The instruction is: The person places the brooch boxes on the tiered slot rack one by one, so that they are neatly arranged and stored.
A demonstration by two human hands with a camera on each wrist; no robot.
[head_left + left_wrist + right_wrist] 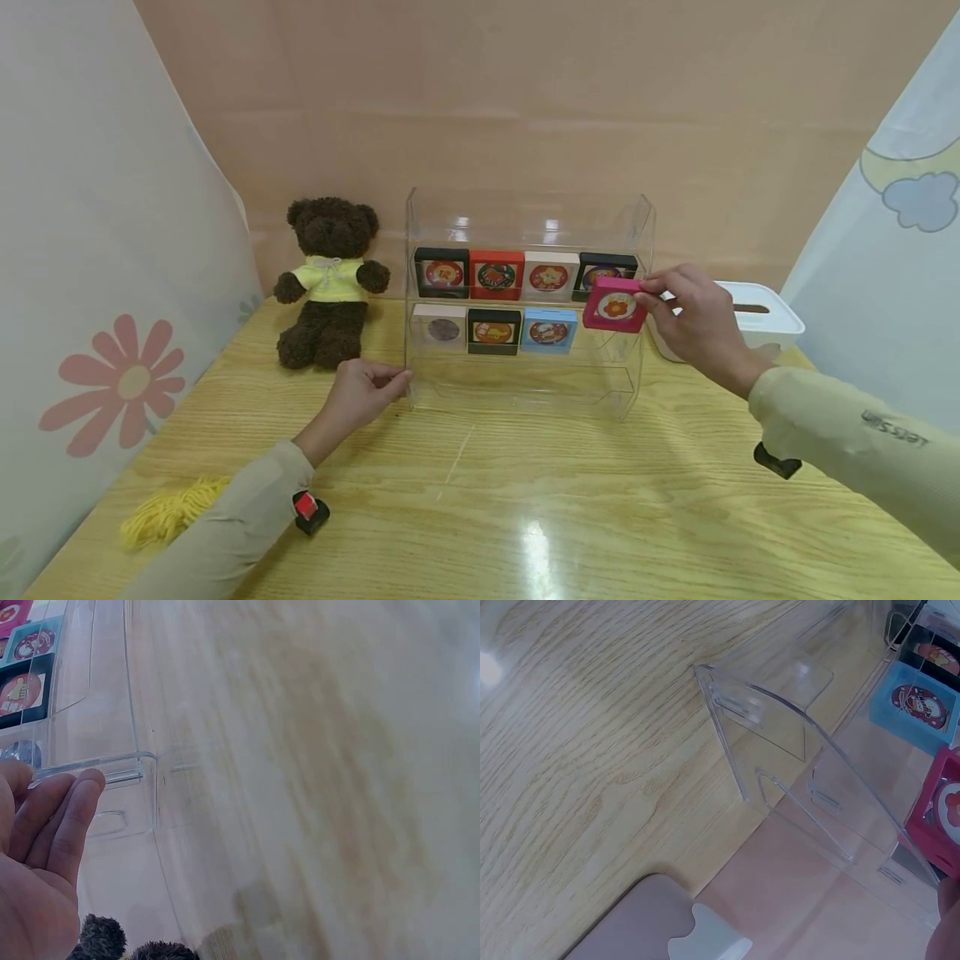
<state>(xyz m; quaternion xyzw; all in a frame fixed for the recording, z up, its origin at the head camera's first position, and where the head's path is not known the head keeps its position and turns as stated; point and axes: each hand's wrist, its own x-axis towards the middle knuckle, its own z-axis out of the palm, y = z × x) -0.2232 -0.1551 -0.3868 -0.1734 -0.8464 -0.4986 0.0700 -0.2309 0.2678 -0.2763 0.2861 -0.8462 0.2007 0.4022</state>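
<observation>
A clear acrylic rack [517,385] stands on the table with small square boxes on its tiers. My right hand [693,321] pinches a pink square box [615,306] with a flower picture by its right edge, in front of the rack's right end. In the right wrist view the pink box [939,814] is beside the blue box [915,706]. Only part of that hand shows there. At the rack's lower left side panel, my left hand [363,393] pinches the edge. The left wrist view shows its fingers [71,825] against the clear panel [112,761].
Behind the left hand sits a brown teddy bear [330,287] in a yellow top. A white tissue box [772,312] stands right of the rack. Yellow yarn [168,512] lies near the left forearm. The upper box row includes a red box [497,275].
</observation>
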